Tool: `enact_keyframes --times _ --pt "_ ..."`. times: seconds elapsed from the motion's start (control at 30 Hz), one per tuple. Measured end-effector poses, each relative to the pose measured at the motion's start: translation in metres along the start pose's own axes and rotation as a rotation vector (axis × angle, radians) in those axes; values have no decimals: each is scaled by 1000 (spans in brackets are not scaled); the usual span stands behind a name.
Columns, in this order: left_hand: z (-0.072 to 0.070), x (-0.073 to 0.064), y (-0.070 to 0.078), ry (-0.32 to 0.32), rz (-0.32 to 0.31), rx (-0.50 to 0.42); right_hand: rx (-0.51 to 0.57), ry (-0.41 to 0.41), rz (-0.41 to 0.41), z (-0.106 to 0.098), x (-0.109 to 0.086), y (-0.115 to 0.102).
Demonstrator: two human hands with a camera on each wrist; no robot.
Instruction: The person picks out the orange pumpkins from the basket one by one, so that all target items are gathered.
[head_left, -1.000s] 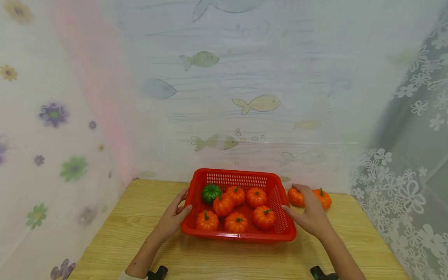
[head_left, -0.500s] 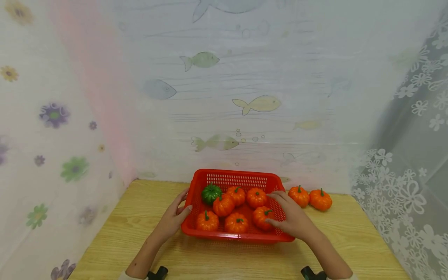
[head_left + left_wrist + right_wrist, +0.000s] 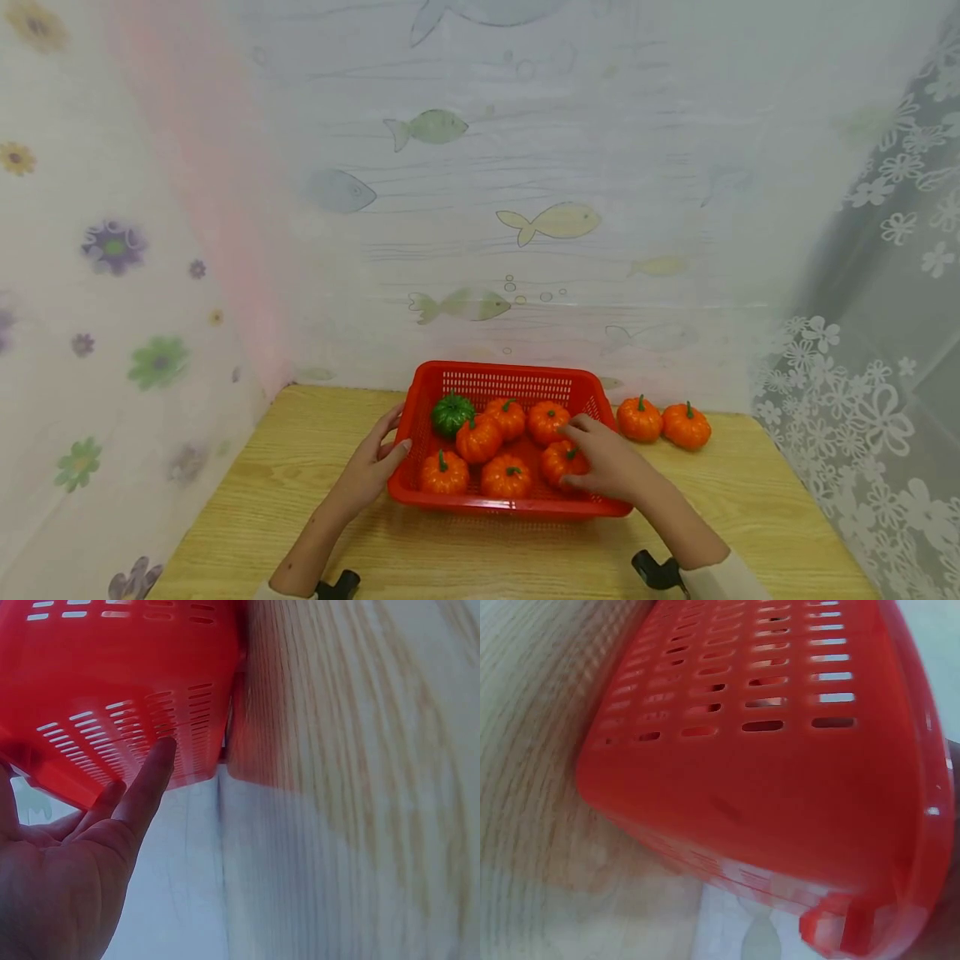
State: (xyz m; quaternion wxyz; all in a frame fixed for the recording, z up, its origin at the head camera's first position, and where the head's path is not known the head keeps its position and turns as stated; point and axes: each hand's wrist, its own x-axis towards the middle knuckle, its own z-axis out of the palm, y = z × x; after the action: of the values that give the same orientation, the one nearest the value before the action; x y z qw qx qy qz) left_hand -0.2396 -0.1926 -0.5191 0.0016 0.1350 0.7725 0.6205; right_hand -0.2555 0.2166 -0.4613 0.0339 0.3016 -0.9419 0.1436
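A red plastic basket [image 3: 517, 505] stands on the table, with several small orange pumpkins and one green pumpkin [image 3: 452, 415] in it. At its left rim, my left hand [image 3: 367, 468] holds on, thumb over the edge and fingers against the slotted outer wall, as the left wrist view shows. My right hand [image 3: 611, 465] reaches over the right rim, thumb and fingers spread beside the front right orange pumpkin [image 3: 558, 461]. Whether they touch it cannot be told. In the right wrist view the basket wall [image 3: 750, 780] hides most of that hand.
Two orange pumpkins, a nearer-in one [image 3: 639, 419] and an outer one [image 3: 687, 427], sit on the wooden table [image 3: 247, 517] right of the basket. A sheet with printed fish [image 3: 555, 222] hangs behind the table's back edge.
My right hand has moved left from beside the basket's right rim to over the front right pumpkin, uncovering the two pumpkins outside. The left hand and basket have stayed in place.
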Motion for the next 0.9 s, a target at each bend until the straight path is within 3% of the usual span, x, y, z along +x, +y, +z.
enact_keyframes --times 0.3,0.57,0.9 --pt "0 1 0 5 -14 -3 -101 -91 57 2 6 -9" --pt "0 2 -2 2 -10 -8 -177 -103 59 7 8 -9" --pt "0 1 -2 3 -13 -14 -99 -54 30 1 6 -7"
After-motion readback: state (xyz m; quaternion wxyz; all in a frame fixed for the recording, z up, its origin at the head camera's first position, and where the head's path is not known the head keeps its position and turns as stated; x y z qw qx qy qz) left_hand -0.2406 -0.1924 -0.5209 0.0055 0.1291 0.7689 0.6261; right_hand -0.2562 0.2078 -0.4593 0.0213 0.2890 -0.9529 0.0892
